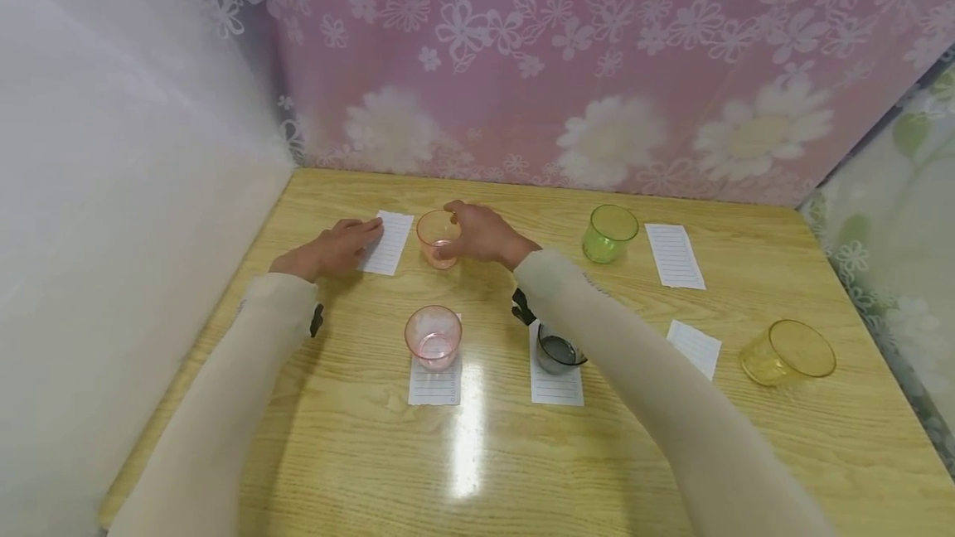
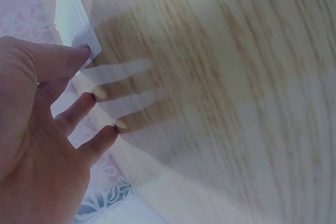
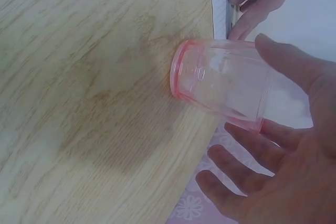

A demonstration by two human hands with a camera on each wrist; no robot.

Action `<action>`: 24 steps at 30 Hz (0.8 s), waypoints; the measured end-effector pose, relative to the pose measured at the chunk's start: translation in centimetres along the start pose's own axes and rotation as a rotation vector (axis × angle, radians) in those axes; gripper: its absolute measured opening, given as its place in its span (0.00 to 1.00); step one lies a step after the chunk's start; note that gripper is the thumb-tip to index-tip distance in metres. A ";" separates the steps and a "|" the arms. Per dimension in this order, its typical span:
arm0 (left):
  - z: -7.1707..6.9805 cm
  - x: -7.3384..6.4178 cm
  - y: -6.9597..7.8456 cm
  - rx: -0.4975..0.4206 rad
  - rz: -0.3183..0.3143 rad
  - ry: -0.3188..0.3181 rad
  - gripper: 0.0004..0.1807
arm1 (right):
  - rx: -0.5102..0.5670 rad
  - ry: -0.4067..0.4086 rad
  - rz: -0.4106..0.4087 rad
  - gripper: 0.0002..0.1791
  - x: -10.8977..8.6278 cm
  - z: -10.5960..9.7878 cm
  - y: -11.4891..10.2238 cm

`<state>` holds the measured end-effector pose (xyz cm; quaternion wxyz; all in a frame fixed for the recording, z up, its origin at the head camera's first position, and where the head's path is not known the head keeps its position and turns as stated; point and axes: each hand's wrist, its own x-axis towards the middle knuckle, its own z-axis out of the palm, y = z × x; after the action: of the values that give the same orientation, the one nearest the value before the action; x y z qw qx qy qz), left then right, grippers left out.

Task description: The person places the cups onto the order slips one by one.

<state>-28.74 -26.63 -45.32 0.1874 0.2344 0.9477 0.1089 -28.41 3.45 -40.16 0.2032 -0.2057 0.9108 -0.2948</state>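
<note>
An orange-tinted clear cup (image 1: 431, 240) stands upright at the back left of the table, also seen as a pinkish cup (image 3: 220, 82) in the right wrist view. My right hand (image 1: 483, 234) holds it from the right, thumb on one side and fingers on the other. Left of the cup lies a lined paper slip (image 1: 391, 244). My left hand (image 1: 339, 249) rests at the slip's left edge. In the left wrist view its thumb touches the corner of the slip (image 2: 79, 22), and the other fingertips (image 2: 109, 132) reach down to the table.
In front stand a pink cup (image 1: 433, 340) and a dark grey cup (image 1: 555, 351), each on a lined slip. Toward the right are a green cup (image 1: 608, 234) beside a slip (image 1: 675, 256), and a yellow cup (image 1: 787, 353) beside another slip (image 1: 694, 346). A flowered curtain (image 1: 522, 65) backs the table.
</note>
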 end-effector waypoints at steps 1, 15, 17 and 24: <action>0.0 0.0 0.0 -0.001 -0.003 -0.002 0.33 | 0.005 0.000 0.004 0.50 0.0 0.0 0.0; -0.1 0.2 -0.1 -0.013 -0.033 -0.024 0.34 | 0.004 0.016 0.033 0.48 0.0 0.2 -0.1; -0.1 0.3 -0.2 -0.017 -0.037 -0.022 0.33 | 0.002 0.020 0.035 0.48 -0.1 0.1 -0.1; 0.1 0.4 -0.2 -0.025 -0.048 -0.029 0.33 | -0.003 0.041 0.032 0.48 -0.2 0.0 -0.2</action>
<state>-29.10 -26.59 -45.60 0.2064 0.2108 0.9488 0.1129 -28.25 3.40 -39.98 0.1891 -0.1856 0.9182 -0.2944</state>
